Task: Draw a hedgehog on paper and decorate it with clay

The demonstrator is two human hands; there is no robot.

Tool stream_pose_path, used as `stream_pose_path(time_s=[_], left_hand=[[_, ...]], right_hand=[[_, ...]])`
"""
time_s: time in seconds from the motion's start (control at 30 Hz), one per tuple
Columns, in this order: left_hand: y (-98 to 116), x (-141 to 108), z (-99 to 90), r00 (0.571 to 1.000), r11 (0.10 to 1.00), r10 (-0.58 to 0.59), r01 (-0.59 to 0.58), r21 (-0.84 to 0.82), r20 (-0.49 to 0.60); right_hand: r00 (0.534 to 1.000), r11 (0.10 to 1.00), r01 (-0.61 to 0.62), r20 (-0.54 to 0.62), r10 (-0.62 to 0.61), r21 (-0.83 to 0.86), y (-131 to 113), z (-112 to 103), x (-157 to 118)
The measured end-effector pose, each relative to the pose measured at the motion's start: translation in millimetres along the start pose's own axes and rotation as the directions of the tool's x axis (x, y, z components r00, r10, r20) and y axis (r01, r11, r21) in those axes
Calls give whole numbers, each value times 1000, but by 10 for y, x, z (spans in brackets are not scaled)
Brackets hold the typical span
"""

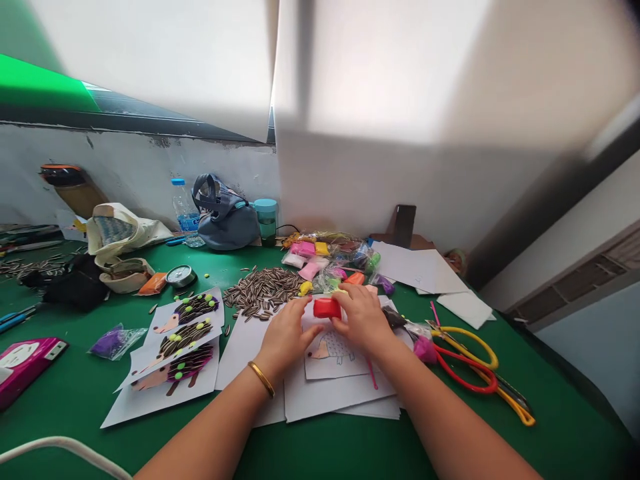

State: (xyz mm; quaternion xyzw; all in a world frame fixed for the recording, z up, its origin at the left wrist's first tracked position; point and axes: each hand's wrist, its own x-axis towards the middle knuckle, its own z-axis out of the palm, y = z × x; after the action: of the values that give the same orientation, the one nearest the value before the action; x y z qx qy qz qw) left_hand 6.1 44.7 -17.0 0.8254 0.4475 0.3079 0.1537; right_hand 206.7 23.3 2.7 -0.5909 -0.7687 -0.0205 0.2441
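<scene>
A red block of clay [327, 308] is pinched in my right hand [364, 317], above a small sheet with a hedgehog drawing [333, 357]. The drawn animal's face is filled with peach clay. My left hand [287, 333], with a gold bangle at the wrist, is just left of the red block, its thumb and fingers apart and nothing between them. Beyond my left hand spreads a pile of striped sunflower seeds [263, 290]. Larger white sheets [320, 400] lie beneath the drawing.
Finished seed hedgehogs on paper [187, 363] lie at the left. Scissors with yellow and red handles [467, 363] rest at the right. Bagged colored clay [320, 257], a blue bag [227, 223], a bottle [184, 207] and a teal-lidded cup [266, 217] stand behind.
</scene>
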Motion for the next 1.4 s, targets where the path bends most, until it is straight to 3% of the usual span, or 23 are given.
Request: stream_pose_path(time_s=[0.13, 0.27, 0.37, 0.53, 0.63, 0.77, 0.97, 1.13, 1.23, 1.4], left_hand=[[76, -15, -15, 994, 984, 106, -109, -139, -32], [156, -50, -42, 989, 968, 122, -136, -208, -78], [192, -71, -55, 983, 950, 152, -174, -258, -100], [213, -71, -53, 982, 929, 161, -186, -319, -102], [213, -66, -39, 985, 927, 145, -167, -335, -92], [199, -69, -20, 989, 934, 135, -146, -325, -56], [227, -76, 1, 995, 981, 39, -54, -184, -88], [354, -100, 37, 996, 887, -29, -12, -462, -82], [405, -103, 26, 998, 833, -5, -30, -552, -61], [414, -79, -74, 1000, 859, -17, 2, -512, -24]], right_hand=[[996, 942, 91, -42, -82, 324, -113, -16, -107], [997, 764, -76, 34, 71, 640, -137, -70, -194], [984, 650, -177, 143, 105, 739, -92, -122, -194], [964, 560, -263, 235, 123, 786, -17, -151, -171], [955, 603, -295, 252, 158, 741, 4, -156, -183], [968, 700, -248, 199, 152, 669, 17, -169, -199], [972, 564, -226, 226, 71, 795, 8, -136, -204], [984, 585, -176, 149, 95, 791, -44, -84, -212], [995, 645, -98, 71, 68, 758, -106, -58, -237], [998, 803, 47, -3, -56, 594, -214, -50, -291]])
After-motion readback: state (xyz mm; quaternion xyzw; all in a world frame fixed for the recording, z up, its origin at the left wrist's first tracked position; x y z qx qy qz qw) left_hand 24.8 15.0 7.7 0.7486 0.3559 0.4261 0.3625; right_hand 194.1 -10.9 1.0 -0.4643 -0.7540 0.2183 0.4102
